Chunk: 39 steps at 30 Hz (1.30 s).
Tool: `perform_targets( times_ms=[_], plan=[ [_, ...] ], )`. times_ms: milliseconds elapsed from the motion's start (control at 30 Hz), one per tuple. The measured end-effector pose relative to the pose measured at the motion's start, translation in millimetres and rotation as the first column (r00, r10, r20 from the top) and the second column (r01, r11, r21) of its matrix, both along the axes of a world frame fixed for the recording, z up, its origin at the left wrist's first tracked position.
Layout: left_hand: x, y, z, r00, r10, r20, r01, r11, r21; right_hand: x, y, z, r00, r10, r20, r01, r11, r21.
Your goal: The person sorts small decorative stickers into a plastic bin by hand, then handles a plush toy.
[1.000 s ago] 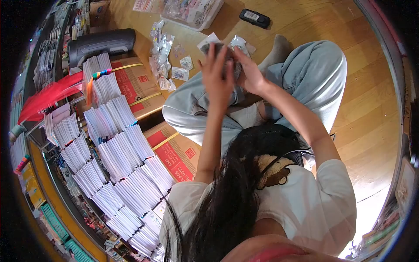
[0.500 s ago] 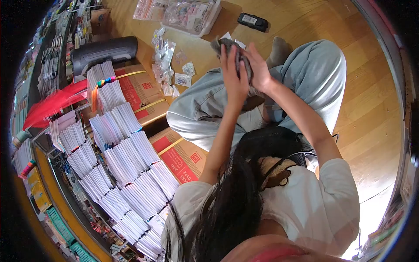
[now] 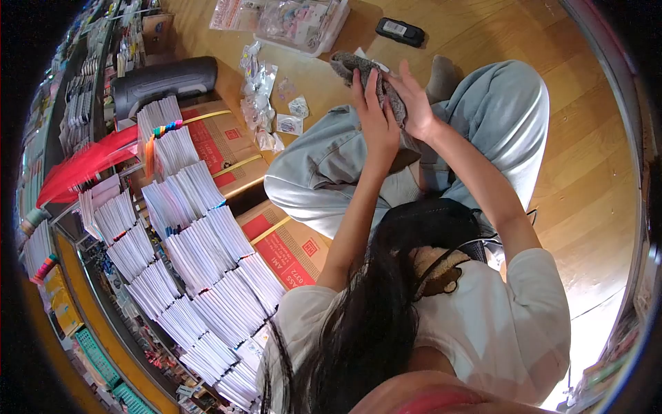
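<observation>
A bunched grey fuzzy cloth (image 3: 394,103) is pressed between my two hands, above my crossed legs. My left hand (image 3: 379,129) grips it from the left, fingers laid over its near face. From the right, my right hand (image 3: 416,107) presses against the cloth with its fingers pointing up and away; the palm side is hidden. The cloth's far end sticks out past my left fingertips. Just beyond it, a small piece of white paper (image 3: 360,53) lies on the floor.
Small clear plastic packets (image 3: 258,96) lie left of my knee. Farther off are a clear plastic box (image 3: 321,41) of packaged items and a black device (image 3: 400,32). Cartons (image 3: 214,141) and rows of white booklets (image 3: 207,248) stand to my left, beside shelves.
Both hands have shifted slightly right and toward me with the cloth. The cloth has turned, showing more of its fuzzy surface, and its far end is bunched differently.
</observation>
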<state>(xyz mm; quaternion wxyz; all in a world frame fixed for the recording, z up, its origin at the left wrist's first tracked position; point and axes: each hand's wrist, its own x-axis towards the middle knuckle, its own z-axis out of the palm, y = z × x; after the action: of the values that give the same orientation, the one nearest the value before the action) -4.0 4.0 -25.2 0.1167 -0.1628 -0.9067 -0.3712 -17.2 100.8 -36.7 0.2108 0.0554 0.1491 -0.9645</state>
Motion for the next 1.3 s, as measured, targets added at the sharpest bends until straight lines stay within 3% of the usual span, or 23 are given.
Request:
perform_targets(
  times_ms=[133,267,433,533,700,800,900,1000,1067,1100,1200,1300],
  plan=[
    [-27.5,-7.2,8.1,0.995,0.026,-0.097,-0.036,0.994,-0.106,8.8,-6.6,15.3,0.998,-0.016,0.057,0.009,0.992,0.125],
    [-71.8,-23.0,5.4,0.973,0.116,0.200,-0.155,0.969,0.193,9.5,-20.9,-0.5,0.999,0.002,0.042,-0.006,0.995,0.101],
    [-31.8,-11.5,1.9,0.994,0.104,0.010,-0.104,0.995,-0.009,4.5,-7.2,-0.9,0.996,0.055,-0.070,-0.052,0.998,0.033],
    [-13.5,-8.0,-2.8,0.995,0.093,-0.024,-0.094,0.993,-0.077,6.5,-8.5,0.7,0.996,0.020,0.082,-0.014,0.997,-0.074],
    [-34.8,-13.2,1.5,0.990,0.095,-0.101,-0.115,0.971,-0.211,9.4,-15.9,6.6,0.993,-0.041,0.109,0.021,0.984,0.178],
    [-65.1,-26.9,-3.7,0.964,0.138,0.227,-0.135,0.990,-0.029,8.6,-21.1,-6.1,0.995,-0.013,0.101,-0.013,0.967,0.254],
    [-82.5,-37.4,-6.7,0.977,0.056,0.205,-0.059,0.998,0.008,6.9,-22.3,-13.1,0.998,0.054,0.029,-0.060,0.946,0.317],
    [-102.5,-61.7,-11.7,0.982,0.118,0.148,-0.118,0.993,-0.013,5.9,-27.7,-19.6,0.992,0.064,-0.105,-0.024,0.938,0.346],
    [-116.9,-118.4,-44.5,0.992,0.108,0.066,-0.114,0.989,0.099,4.6,-28.2,-20.3,0.968,0.042,-0.246,0.038,0.949,0.314],
    [-120.3,-133.4,-55.6,0.994,0.107,0.024,-0.110,0.982,0.156,3.8,-25.4,-18.8,0.984,0.036,-0.175,0.020,0.952,0.305],
    [-83.4,-115.9,-21.9,0.878,0.273,0.392,-0.440,0.783,0.440,1.0,-8.5,14.3,0.997,-0.075,-0.031,0.080,0.976,0.201],
    [-44.4,-81.7,-17.8,0.880,0.039,0.474,-0.385,0.642,0.663,-2.9,-13.3,9.0,0.994,-0.096,0.060,0.073,0.947,0.312]
  ],
)
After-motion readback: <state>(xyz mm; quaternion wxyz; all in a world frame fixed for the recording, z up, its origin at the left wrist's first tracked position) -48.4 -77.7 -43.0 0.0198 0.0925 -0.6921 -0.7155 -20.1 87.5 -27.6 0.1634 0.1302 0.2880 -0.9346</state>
